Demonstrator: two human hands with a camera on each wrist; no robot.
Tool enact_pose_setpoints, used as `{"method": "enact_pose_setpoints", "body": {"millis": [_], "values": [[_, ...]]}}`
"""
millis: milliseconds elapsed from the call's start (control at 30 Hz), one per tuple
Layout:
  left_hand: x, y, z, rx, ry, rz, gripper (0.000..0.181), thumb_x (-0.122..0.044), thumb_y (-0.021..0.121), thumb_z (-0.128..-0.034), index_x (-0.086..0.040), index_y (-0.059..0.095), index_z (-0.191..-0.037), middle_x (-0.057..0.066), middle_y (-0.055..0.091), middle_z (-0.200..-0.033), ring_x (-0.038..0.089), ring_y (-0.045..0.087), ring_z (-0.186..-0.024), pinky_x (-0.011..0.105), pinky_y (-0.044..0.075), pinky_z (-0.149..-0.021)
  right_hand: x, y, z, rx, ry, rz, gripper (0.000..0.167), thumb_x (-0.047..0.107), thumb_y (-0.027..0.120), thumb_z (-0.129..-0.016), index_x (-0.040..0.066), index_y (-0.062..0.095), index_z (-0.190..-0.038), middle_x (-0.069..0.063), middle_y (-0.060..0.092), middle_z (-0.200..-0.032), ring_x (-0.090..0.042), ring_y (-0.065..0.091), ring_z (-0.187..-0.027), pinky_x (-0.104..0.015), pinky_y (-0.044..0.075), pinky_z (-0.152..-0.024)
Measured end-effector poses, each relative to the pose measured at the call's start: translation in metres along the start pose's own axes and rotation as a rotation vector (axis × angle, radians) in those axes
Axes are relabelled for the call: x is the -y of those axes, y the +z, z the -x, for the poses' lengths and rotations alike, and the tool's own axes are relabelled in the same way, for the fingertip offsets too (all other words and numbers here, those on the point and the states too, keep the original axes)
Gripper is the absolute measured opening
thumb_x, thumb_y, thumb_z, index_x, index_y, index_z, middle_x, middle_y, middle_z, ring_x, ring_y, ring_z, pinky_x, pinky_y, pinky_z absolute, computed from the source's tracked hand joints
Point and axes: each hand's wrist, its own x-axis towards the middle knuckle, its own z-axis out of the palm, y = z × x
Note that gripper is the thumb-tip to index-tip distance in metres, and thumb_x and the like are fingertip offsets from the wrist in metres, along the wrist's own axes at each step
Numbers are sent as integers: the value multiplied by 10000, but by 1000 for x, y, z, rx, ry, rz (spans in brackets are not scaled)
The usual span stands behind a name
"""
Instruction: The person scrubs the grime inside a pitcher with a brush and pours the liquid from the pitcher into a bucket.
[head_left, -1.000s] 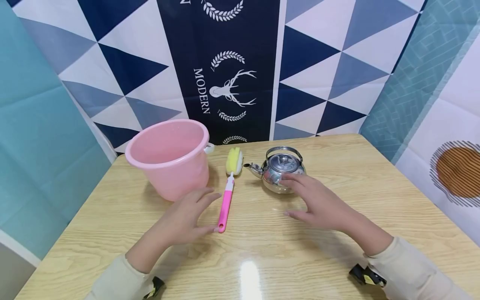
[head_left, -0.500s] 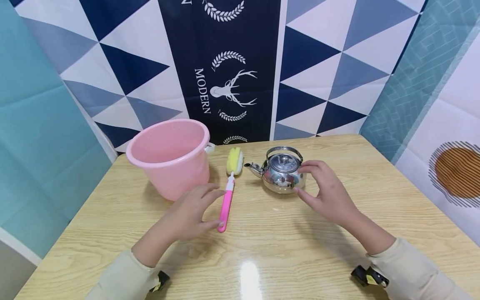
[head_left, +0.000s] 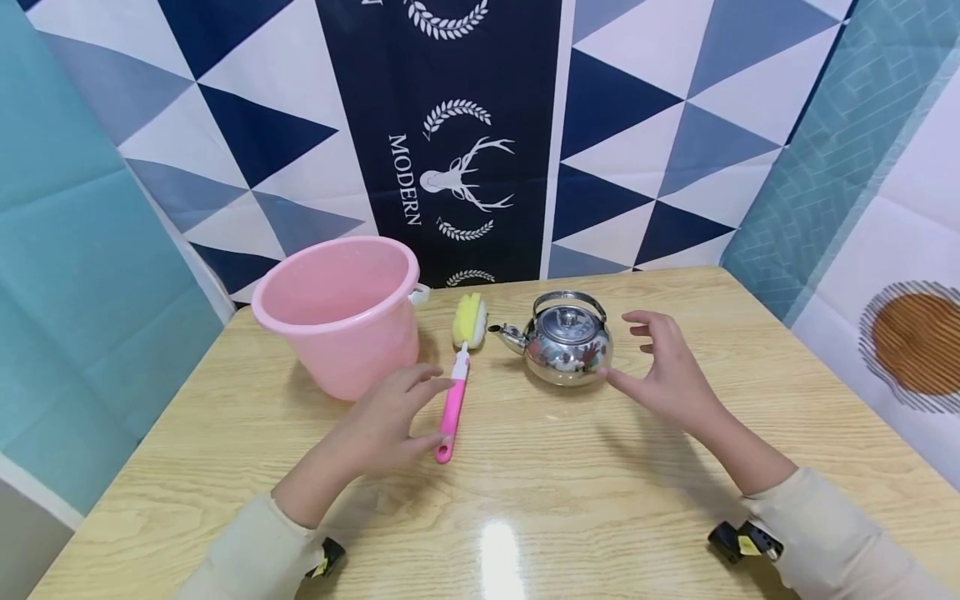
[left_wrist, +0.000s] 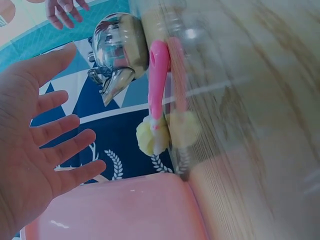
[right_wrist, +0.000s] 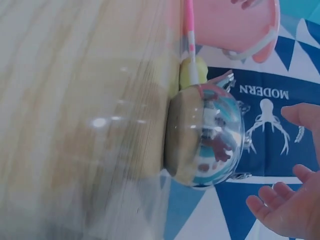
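Note:
A shiny metal teapot (head_left: 567, 350) stands upright on the table, its spout toward the left. My right hand (head_left: 671, 379), fingers spread and bent, is just right of the teapot and holds nothing; the right wrist view shows the hand (right_wrist: 295, 200) apart from the teapot (right_wrist: 210, 135). Left of the teapot lies a brush with a pink handle (head_left: 452, 408) and a yellow-and-white sponge head (head_left: 469, 321). My left hand (head_left: 382, 425) hovers beside the handle, fingers spread. In the left wrist view that hand (left_wrist: 45, 135) is apart from the brush handle (left_wrist: 158, 75).
A pink bucket (head_left: 352, 350) with a white handle fitting stands at the back left, behind my left hand. The wooden table (head_left: 570, 517) ends at a patterned cloth wall (head_left: 637, 125) behind, with teal sheets at both sides.
My right hand has moved rightward from in front of the teapot to its right side. My left hand has shifted slightly right, nearer the brush handle. The objects have stayed put.

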Motion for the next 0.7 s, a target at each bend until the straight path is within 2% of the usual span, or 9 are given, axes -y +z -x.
{"method": "enact_pose_setpoints", "body": {"millis": [400, 567, 700], "values": [[-2, 5, -20, -43, 71, 5, 529, -285, 780, -820, -66, 603, -1268, 127, 565, -1290, 270, 526, -1201, 403, 417, -1026, -15, 0, -10, 64, 188, -124, 780, 125, 779, -824, -63, 317, -1425, -291, 324, -1412, -470, 398, -1249, -596, 391, -966], [-5, 7, -28, -23, 67, 11, 532, -307, 769, -839, -75, 594, -1285, 120, 553, -1306, 268, 520, -1214, 399, 411, -1033, -22, 2, -14, 74, 252, -140, 801, 153, 764, -838, -58, 290, -1448, -291, 301, -1442, -472, 369, -1284, -588, 376, -989], [-9, 9, -35, -17, 60, 8, 530, -323, 766, -841, -86, 598, -1284, 110, 552, -1310, 262, 518, -1217, 402, 412, -1034, -25, 3, -18, 122, 335, -150, 845, 179, 752, -842, -55, 242, -1473, -308, 267, -1466, -489, 329, -1313, -597, 373, -1001]]}}
